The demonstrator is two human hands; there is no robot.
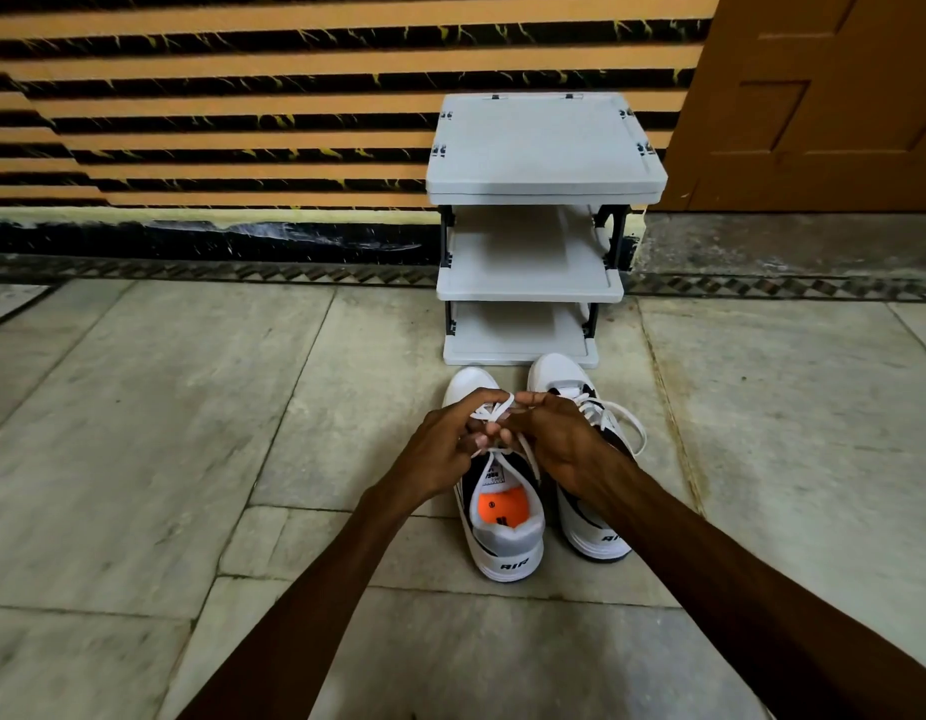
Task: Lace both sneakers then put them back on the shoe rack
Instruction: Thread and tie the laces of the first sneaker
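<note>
Over the left sneaker (502,517), left hand (445,449) and right hand (554,439), fingers pinching white lace (494,410)

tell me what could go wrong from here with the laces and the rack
1. Both hands, left hand and right hand, pinch the lace of the left sneaker; a slip could undo it.
2. The right sneaker has loose lace loops that may snag when lifted to the shoe rack.
</note>
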